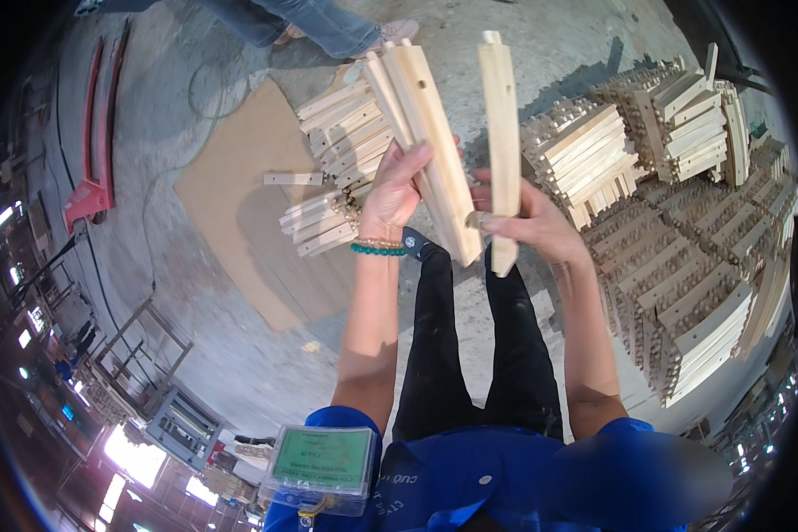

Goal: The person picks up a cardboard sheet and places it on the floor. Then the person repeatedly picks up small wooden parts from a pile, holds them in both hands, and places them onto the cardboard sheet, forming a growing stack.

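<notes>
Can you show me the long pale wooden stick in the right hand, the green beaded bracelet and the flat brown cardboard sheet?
Long pale wooden stick (503, 142), head view: middle of its face.
Green beaded bracelet (378, 251), head view: its front beads.
Flat brown cardboard sheet (228, 191), head view: its bare left part.

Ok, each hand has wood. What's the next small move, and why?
Probably ease the single piece in the right hand sideways against the bundle in the left hand: their pegged ends both point away from the body, and a clear gap separates them near those ends.
</notes>
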{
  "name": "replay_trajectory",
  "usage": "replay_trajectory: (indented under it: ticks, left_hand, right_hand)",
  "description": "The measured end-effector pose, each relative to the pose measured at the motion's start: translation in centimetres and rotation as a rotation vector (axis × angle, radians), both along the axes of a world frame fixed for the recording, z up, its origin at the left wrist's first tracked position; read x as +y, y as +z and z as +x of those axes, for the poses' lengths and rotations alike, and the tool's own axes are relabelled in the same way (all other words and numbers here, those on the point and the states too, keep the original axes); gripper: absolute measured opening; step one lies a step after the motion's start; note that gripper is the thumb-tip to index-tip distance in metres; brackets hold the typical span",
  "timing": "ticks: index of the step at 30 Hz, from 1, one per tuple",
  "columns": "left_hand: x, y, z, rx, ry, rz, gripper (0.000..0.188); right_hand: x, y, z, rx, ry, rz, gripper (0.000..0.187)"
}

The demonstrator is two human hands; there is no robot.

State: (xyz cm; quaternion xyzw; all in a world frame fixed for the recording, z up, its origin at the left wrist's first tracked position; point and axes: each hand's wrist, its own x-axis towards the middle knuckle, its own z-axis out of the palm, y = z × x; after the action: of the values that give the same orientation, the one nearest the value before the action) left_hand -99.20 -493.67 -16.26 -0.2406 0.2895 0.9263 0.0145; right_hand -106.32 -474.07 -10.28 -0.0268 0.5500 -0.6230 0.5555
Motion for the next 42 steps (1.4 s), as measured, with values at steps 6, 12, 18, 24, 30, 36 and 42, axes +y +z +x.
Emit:
replay_trajectory:
  ticks: [6,12,18,24,30,36,42]
  left_hand:
    - [-2.5,2.2,2.2,0.002,-0.032,0.02,0.055]
    - [-6.3,2.2,5.6,0.169,-0.135,0.118,0.07]
    - [-7.3,1.9,7.0,0.218,-0.081,0.12,0.068]
    - [-9.2,1.7,9.7,0.07,0.031,0.122,0.068]
    - [-5.1,-1.8,13.6,-0.139,0.178,-0.153,0.079]
    - [-5.2,-6.4,22.2,-0.193,0.47,0.131,0.049]
    - [-9.7,-11.7,26.7,-0.462,0.83,0.263,0.064]
  right_hand:
    - [-4.6,-1.8,2.3,-0.076,-0.189,0.005,0.063]
    - [-4.1,-3.2,3.4,-0.455,-0.097,-0.193,0.062]
    - [-4.7,-3.7,4.2,-0.507,-0.072,-0.193,0.063]
    - [-8.6,-2.7,5.1,-0.327,0.047,-0.065,0.061]
    - [-14.6,-3.1,11.4,0.498,0.505,0.29,0.07]
    - [-17.3,-3.8,19.5,0.76,0.666,0.35,0.087]
    - [-17.1,-7.6,20.7,0.626,0.734,0.253,0.071]
